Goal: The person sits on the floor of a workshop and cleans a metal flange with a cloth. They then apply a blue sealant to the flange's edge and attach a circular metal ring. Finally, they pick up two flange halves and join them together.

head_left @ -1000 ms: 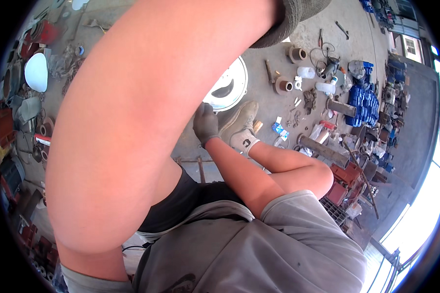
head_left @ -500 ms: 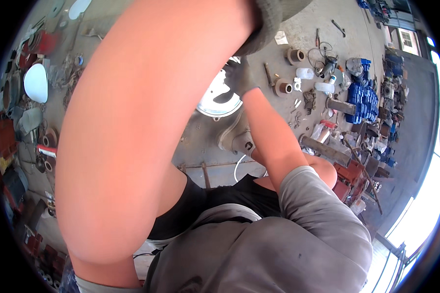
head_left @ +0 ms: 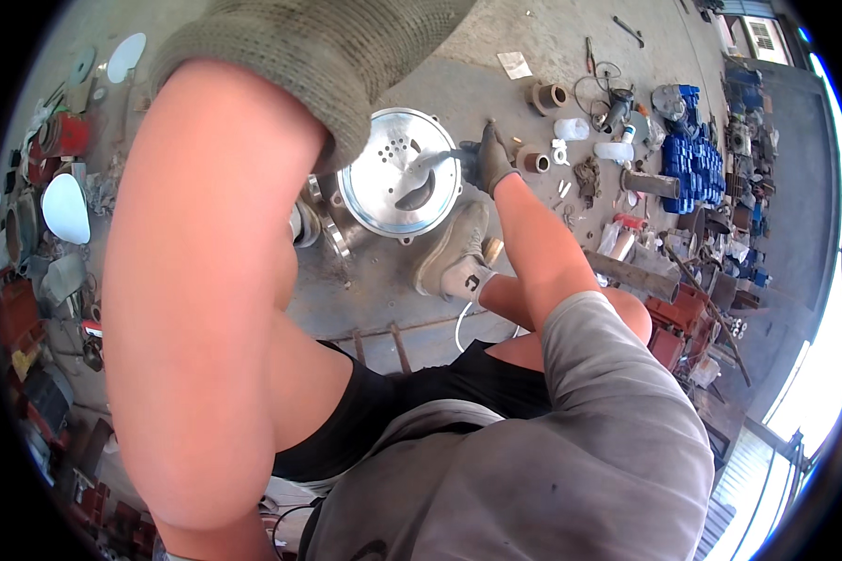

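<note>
A round, shiny metal plate (head_left: pixel 412 210) lies before me, with small lugs round its rim, a cluster of small holes and a crescent-shaped slot. My right hand (head_left: pixel 498 161), in a dark glove, is at the plate's right edge. Its fingers stretch toward the rim and the thumb stands apart from them; the contact is hard to make out. My left hand (head_left: pixel 318 61), in a grey-green knitted glove, is raised close at the top of the view. Its fingers lie outside the picture, so whatever it may hold is hidden. Metal rings (head_left: pixel 332 229) stand beside the plate's lower left.
My shoe (head_left: pixel 454 248) is just below the plate. To the right lie flanged rusty collars (head_left: pixel 546 96), an angle grinder (head_left: pixel 617 110), a pipe length (head_left: pixel 650 183) and a pile of blue parts (head_left: pixel 692 178). Loose scrap and a pale oval sheet (head_left: pixel 65 208) lie on the left.
My left arm has swung to the left, uncovering most of the plate. My right hand has come into clearer view at the plate's right edge, and its thumb now shows.
</note>
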### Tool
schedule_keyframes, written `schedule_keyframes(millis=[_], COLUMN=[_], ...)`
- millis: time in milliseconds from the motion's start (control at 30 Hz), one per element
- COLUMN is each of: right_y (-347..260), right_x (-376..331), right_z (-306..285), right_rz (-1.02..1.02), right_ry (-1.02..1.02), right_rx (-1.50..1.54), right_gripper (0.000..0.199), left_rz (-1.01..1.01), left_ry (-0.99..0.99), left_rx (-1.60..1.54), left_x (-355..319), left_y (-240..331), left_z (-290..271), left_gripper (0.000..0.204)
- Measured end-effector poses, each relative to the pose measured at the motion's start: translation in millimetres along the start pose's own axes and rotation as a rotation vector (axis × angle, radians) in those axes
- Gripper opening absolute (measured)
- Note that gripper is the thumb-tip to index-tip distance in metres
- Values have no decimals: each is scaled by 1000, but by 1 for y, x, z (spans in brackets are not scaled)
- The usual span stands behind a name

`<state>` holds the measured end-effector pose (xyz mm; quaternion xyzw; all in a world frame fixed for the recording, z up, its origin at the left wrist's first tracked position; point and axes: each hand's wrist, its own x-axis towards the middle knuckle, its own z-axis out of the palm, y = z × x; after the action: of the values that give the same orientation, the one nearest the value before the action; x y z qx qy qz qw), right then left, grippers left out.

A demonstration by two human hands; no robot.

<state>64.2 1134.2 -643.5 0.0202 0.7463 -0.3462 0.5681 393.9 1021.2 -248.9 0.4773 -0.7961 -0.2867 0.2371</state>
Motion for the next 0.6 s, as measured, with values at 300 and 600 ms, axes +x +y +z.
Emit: schedule_keyframes(millis=[300,600], right_y=[-49,-2], right_x=[42,-44], right_z=[71,209], right_rz=[-208,-866], right_ry=[9,-385], right_rx=[-656,-1739], right_gripper=[84,52], left_rz=[-28,-84], left_ry=[-26,-41], left_rx=[5,-28], left_x=[-3,3], left_y=[-2,4], left_z=[-5,-5], left_gripper=[68,69])
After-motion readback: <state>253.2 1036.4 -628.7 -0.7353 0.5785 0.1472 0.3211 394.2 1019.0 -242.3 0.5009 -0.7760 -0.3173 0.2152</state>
